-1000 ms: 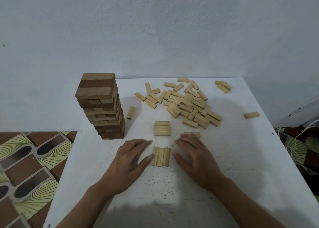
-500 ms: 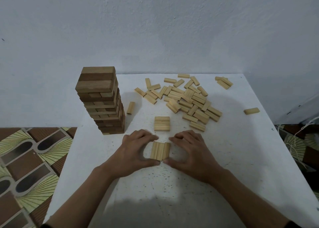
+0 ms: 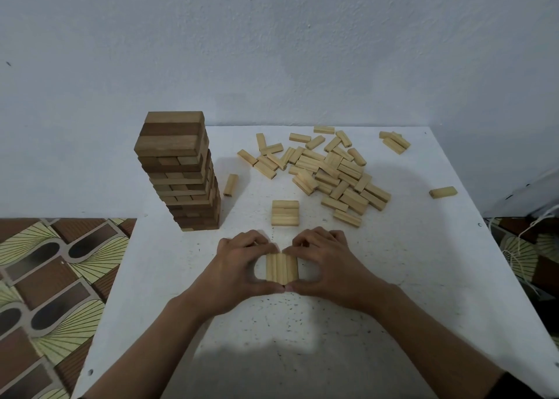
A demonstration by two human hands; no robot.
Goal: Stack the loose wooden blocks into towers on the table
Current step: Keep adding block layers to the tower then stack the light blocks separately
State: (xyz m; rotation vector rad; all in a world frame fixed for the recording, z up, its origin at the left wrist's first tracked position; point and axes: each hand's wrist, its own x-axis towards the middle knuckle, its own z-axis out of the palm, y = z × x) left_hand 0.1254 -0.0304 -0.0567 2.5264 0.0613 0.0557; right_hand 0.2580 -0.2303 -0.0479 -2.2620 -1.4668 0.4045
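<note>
Left hand [image 3: 239,267] and right hand [image 3: 331,265]: both curled inward, cupping one three-block row [image 3: 282,267] from either side. Thumbs meet at the row's near end, tips touching each other. Index fingers close in on the far end. Other fingers bent, knuckles up. Tight, narrow grip, and neither hand holds anything else. There's a gap between each palm and the row's long sides, so contact looks to be at the ends only.

Row: three pale blocks side by side, long axis running away from the camera, low on the white table [image 3: 408,292]. Can't tell if it's resting or lifted a hair.

Just beyond the fingers, not touching them: second three-block layer [image 3: 285,213], blocks side by side, turned crosswise to the held row.

Back left: tower [image 3: 181,175], tall and upright, mixed light and dark wood, close to the table's left edge. Lone block [image 3: 230,184] lies flat just right of it.

Back centre to right: loose pile [image 3: 332,172], pale blocks, many overlapping, no order. Small cluster [image 3: 394,141] near the back right corner, apart from the pile. Stray block [image 3: 443,192] near the right edge, well apart from everything.

Off the table: pale wall [image 3: 272,51] behind, patterned floor [image 3: 45,277] on the left, white cord [image 3: 532,241] on the right.
</note>
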